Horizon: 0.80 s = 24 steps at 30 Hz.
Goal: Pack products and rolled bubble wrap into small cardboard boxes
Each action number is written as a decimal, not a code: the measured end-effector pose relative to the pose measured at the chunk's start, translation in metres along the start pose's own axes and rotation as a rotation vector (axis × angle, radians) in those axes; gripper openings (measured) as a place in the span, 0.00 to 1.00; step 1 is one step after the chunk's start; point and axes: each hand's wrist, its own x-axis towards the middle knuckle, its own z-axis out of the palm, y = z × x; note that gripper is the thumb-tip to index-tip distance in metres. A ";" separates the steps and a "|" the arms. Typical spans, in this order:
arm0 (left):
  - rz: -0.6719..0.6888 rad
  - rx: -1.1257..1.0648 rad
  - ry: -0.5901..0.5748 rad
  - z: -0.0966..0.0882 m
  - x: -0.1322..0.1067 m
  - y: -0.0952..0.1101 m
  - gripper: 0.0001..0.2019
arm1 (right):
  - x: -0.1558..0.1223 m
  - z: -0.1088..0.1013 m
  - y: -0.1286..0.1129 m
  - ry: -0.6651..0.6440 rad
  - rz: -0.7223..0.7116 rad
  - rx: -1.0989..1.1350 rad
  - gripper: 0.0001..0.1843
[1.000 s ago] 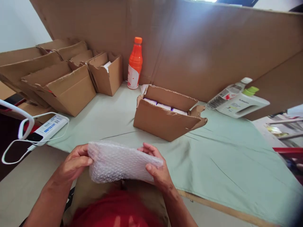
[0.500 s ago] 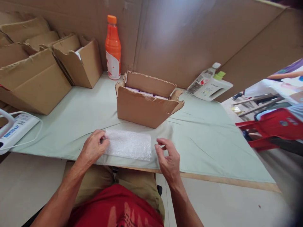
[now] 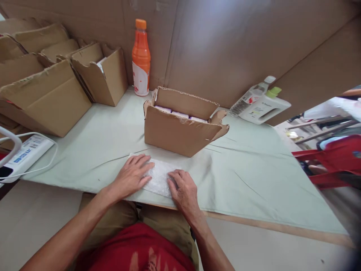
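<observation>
In the middle of the pale green cloth, an open cardboard carton with three white packs, purple-edged, in a row inside, tops near the rim. Far left, a cluster of larger open cartons, contents mostly hidden; in the smaller carton at its right end, a white item partly in view. Right of that, an upright orange bottle; far right, a clear bottle beside a white jug with green cap.

On the near side of the middle carton, the bubble wrap, a translucent, bumpy sheet, flat on the cloth. On its left part, the left hand, palm down, fingers slightly spread, thumb apart. At its right end, the right hand, fingers close together and curled; impossible to tell whether pinching or only touching. Carton rims ragged and torn, cloth creased.
</observation>
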 end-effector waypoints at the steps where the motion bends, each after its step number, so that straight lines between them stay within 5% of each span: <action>1: -0.006 -0.038 -0.036 0.004 0.001 -0.005 0.19 | -0.001 -0.002 0.000 -0.007 0.002 0.012 0.10; 5: -0.034 -0.135 -0.075 0.008 -0.001 -0.019 0.20 | 0.000 -0.017 0.003 -0.036 -0.029 0.096 0.09; 8: -0.032 -0.153 -0.078 0.006 -0.003 -0.019 0.20 | 0.008 -0.028 0.002 0.078 -0.039 0.092 0.10; 10: -0.026 -0.149 -0.069 0.006 -0.003 -0.017 0.21 | 0.013 -0.028 -0.001 0.120 -0.062 0.038 0.11; 15: -0.004 -0.151 -0.038 0.010 -0.004 -0.018 0.20 | 0.014 -0.015 -0.003 -0.080 -0.139 -0.030 0.10; 18: 0.004 -0.185 0.055 0.007 -0.007 -0.024 0.21 | 0.013 -0.018 0.007 0.016 -0.067 -0.011 0.12; 21: -0.174 -0.162 0.250 0.000 -0.011 -0.032 0.22 | 0.014 -0.020 0.017 0.078 0.024 -0.082 0.17; 24: -0.436 -0.097 0.268 -0.003 -0.012 -0.037 0.25 | 0.017 -0.014 0.020 0.023 0.079 -0.089 0.12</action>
